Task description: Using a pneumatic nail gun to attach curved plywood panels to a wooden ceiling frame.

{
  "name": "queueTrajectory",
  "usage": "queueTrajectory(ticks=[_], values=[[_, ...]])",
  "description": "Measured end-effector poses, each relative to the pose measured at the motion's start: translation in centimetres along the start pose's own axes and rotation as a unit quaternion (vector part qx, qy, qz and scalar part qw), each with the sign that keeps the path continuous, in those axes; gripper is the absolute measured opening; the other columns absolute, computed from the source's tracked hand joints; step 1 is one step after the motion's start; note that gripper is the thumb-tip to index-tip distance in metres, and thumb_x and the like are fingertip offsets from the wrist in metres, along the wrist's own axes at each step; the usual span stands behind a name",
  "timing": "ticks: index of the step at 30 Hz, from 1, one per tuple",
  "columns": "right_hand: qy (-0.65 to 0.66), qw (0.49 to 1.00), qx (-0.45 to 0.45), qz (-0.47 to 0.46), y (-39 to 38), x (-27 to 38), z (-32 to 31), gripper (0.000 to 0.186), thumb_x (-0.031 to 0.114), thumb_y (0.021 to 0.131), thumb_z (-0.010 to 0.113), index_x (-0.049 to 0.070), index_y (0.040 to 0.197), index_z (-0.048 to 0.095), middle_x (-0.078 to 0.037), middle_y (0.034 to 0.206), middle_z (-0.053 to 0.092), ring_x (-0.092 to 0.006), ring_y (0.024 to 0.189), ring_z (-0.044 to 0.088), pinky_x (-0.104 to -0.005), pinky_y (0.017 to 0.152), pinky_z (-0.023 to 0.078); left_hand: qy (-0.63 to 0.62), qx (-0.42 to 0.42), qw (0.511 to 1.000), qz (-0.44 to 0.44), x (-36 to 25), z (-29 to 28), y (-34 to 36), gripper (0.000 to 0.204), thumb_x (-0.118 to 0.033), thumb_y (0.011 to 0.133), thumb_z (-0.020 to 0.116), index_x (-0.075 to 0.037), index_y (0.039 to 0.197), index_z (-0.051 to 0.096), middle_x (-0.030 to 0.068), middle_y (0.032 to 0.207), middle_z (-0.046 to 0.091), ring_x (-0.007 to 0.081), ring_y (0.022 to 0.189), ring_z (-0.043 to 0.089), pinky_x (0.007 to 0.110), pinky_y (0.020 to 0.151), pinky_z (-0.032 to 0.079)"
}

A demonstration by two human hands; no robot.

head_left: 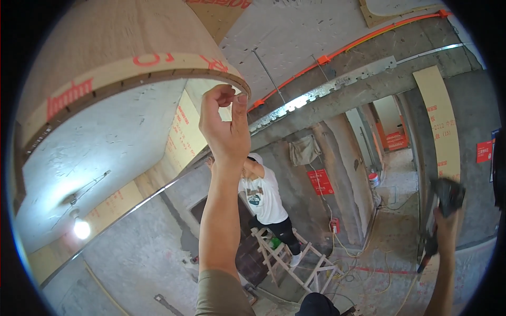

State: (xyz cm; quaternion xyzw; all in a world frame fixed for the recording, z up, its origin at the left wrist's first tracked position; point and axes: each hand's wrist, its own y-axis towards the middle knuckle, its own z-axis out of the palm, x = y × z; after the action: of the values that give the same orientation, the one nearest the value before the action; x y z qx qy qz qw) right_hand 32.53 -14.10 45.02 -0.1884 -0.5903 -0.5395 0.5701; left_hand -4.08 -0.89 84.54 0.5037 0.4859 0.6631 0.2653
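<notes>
A curved plywood board (121,31) with red printing and a slotted edge arches over the upper left. My left hand (224,121) is raised at the right end of that edge, fingers curled and thumb close to the rim; whatever is between the fingertips is too small to make out. On the right, my right hand (444,221) grips a dark hand-held power tool (443,197), held upright in front of a pale board strip (437,116).
A co-worker in a white shirt (266,197) stands on a wooden stepladder (295,263), arms raised, beyond my left forearm. A black rounded shape (316,308) shows at the bottom edge. A metal track (316,92) and orange conduit (322,60) run overhead. Cords cross the floor. A lit bulb (81,229) hangs left.
</notes>
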Motion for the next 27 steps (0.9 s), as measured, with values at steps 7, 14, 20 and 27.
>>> queueTrajectory(ticks=[7, 14, 20, 27], values=[[0.154, 0.981, 0.032, -0.113, 5.5, 6.7, 4.4, 0.021, 0.021, 0.095, 0.068, 0.004, 0.104, 0.058, -0.001, 0.079, 0.054, -0.0092, 0.063, 0.051, -0.0263, 0.057, 0.042, 0.081, 0.051, 0.993, 0.065, -1.5, -1.0, 2.5, 0.027, -0.026, 0.103, 0.06, 0.001, 0.105, 0.063, 0.0138, 0.091, 0.069, 0.0258, 0.08, 0.066, 0.036, 0.072, 0.052], [0.32, 0.918, 0.212, -0.1, 5.4, 24.5, 8.8, 0.038, 0.037, 0.088, 0.077, 0.006, 0.1, 0.059, 0.001, 0.071, 0.053, -0.0098, 0.055, 0.051, -0.0271, 0.053, 0.043, 0.115, 0.077, 0.985, 0.103, -1.0, -1.7, 3.3, 0.018, -0.015, 0.104, 0.054, 0.0, 0.105, 0.063, 0.018, 0.091, 0.068, 0.0341, 0.078, 0.066, 0.037, 0.07, 0.051], [0.263, 0.894, 0.264, -0.247, 5.7, 32.0, 11.4, 0.043, 0.036, 0.083, 0.08, 0.001, 0.1, 0.062, 0.0, 0.072, 0.055, -0.0117, 0.061, 0.058, -0.0296, 0.057, 0.045, 0.14, 0.068, 0.983, 0.094, -1.7, -1.6, 3.0, 0.019, -0.015, 0.104, 0.054, 0.002, 0.103, 0.063, 0.017, 0.087, 0.068, 0.0291, 0.077, 0.066, 0.036, 0.071, 0.051], [0.165, 0.877, 0.177, -0.414, 4.1, 35.4, 12.4, 0.053, 0.038, 0.078, 0.083, -0.002, 0.107, 0.065, -0.012, 0.074, 0.066, -0.0243, 0.072, 0.067, -0.0384, 0.072, 0.051, 0.142, 0.061, 0.987, 0.05, -1.6, -1.8, 2.9, 0.017, -0.01, 0.1, 0.051, 0.004, 0.099, 0.061, 0.0167, 0.081, 0.067, 0.0185, 0.072, 0.062, 0.033, 0.068, 0.048]])
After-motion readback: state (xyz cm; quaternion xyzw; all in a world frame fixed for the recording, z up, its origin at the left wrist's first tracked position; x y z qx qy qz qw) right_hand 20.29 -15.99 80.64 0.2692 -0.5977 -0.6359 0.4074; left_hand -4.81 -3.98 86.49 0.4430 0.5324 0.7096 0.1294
